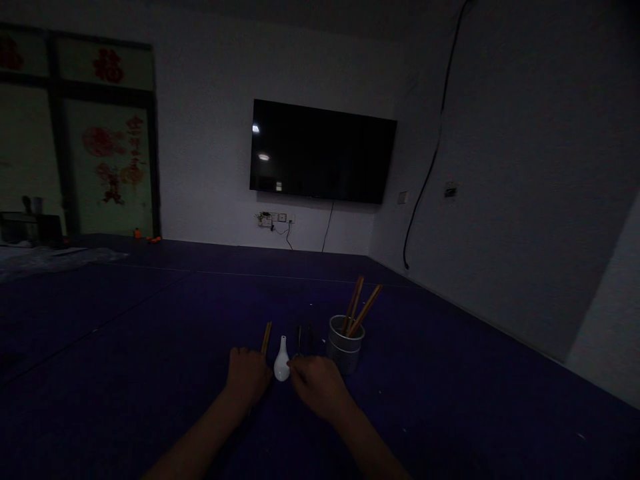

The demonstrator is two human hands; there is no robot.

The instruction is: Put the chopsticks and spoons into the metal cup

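My left hand (247, 375) is closed on the purple tabletop, and a pair of wooden chopsticks (267, 337) sticks out beyond its fingers. Just right of it lies a white soup spoon (282, 368), bowl toward me. My right hand (320, 385) rests with curled fingers beside the spoon's bowl, the fingertips close to its edge. Beyond those knuckles are a dark, thin utensil (299, 337) and a second one (311, 340), their kind too dim to tell. What the right fingers hold is hidden. A grey metal cup (345, 353) with several wooden chopsticks (367, 311) stands beside my right hand.
The purple table (150, 373) reaches to the walls. A dark television (323, 152) hangs above sockets (277, 218) at the back. A black cable (431, 170) runs down the right wall. Clear plastic wrap (60, 259) and small orange objects (154, 239) lie at the far left.
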